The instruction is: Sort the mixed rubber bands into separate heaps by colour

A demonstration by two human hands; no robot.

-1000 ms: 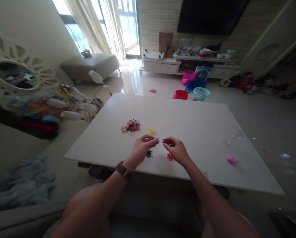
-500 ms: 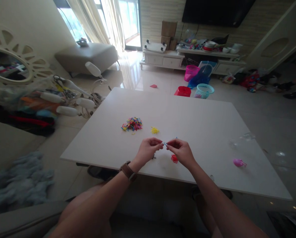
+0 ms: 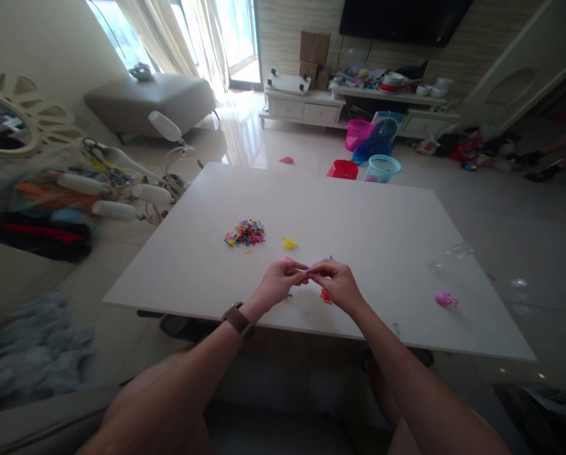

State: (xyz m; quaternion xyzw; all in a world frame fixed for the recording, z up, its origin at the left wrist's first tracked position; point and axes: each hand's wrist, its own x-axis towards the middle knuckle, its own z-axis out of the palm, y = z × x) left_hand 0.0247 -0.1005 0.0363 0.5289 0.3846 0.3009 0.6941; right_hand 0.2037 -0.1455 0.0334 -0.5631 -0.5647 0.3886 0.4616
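My left hand (image 3: 279, 278) and my right hand (image 3: 338, 284) meet above the near part of the white table (image 3: 368, 221), thumbs and fingertips pinched together. Between the fingertips is a small blue piece (image 3: 307, 272), mostly covered, its kind too small to make out. Beneath my right hand lies a cluster of small red pieces (image 3: 325, 296), and a bit of blue (image 3: 331, 258) shows just beyond it. Some dark bits (image 3: 289, 295) lie by my left hand. Farther off are a small yellow heap (image 3: 289, 244) and a larger multicoloured heap (image 3: 246, 233) of tiny pieces.
On the table's right are a purple object (image 3: 445, 299) and something clear (image 3: 460, 251). Beyond the far edge stand a red bin (image 3: 344, 169) and a turquoise basket (image 3: 382, 168). A lamp with white shades (image 3: 117, 210) stands close to the left edge.
My fingertips have drawn closer together, covering more of the small blue piece. The whole view has shifted slightly, so the table and heaps appear farther left and a little higher.
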